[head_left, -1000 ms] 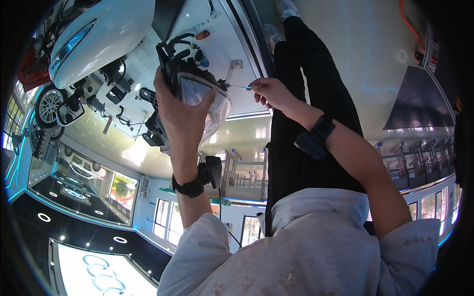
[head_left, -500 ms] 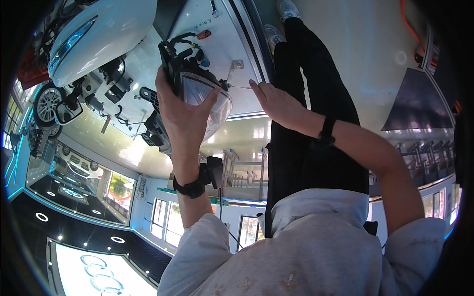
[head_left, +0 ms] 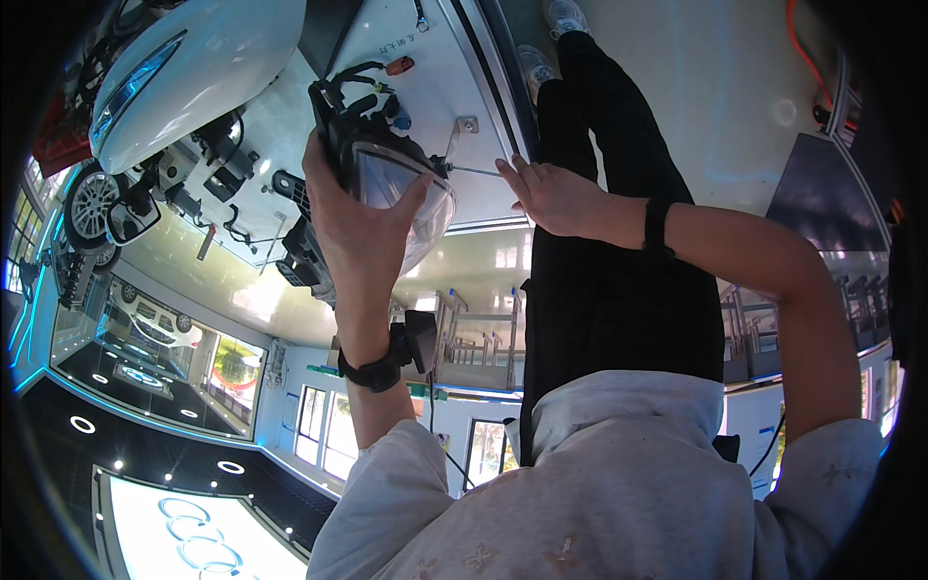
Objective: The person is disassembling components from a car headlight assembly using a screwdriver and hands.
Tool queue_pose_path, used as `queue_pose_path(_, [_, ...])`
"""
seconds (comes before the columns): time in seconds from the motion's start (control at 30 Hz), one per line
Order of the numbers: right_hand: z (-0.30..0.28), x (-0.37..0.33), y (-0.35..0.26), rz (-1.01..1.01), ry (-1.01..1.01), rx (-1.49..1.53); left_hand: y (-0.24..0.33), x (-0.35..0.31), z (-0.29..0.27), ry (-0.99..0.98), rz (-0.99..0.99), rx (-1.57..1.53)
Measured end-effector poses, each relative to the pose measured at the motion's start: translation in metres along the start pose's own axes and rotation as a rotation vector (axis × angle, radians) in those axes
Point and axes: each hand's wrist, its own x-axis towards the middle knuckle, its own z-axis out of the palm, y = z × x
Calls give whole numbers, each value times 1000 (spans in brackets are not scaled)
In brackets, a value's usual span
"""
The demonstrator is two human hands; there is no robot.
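My left hand [head_left: 360, 220] grips a car headlight [head_left: 385, 174] with a clear lens and black housing, thumb across the lens and fingers round its left side. Wires and plugs [head_left: 387, 101] stick out at its far end. A screwdriver [head_left: 474, 171] shows as a thin metal shaft, its tip at the right edge of the headlight housing. At the shaft's other end is my right hand [head_left: 561, 201], fingers bent round a handle that they hide. A small metal bracket [head_left: 468, 125] stands just beyond the shaft.
Under the headlight lies a white panel [head_left: 488, 198] with a dark edge rail. Farther left are a glossy white rounded shell [head_left: 213, 68], black car parts [head_left: 227, 179] and a wheel [head_left: 94, 205]. A wrench [head_left: 421, 15] lies at the top.
My right hand has shifted slightly right, away from the headlight, and its wrist has turned; its elbow has swung outward. The left hand and headlight stay practically in place.
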Motion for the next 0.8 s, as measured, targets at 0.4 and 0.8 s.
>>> queue_pose_path(0.4, [-11, 6, 26, -115, -15, 394, 2, 1, -1, -9, -11, -6])
queue_pose_path(0.8, [-15, 27, 58, 685, -511, 2210, 2, 1, -1, -2, 6, -17])
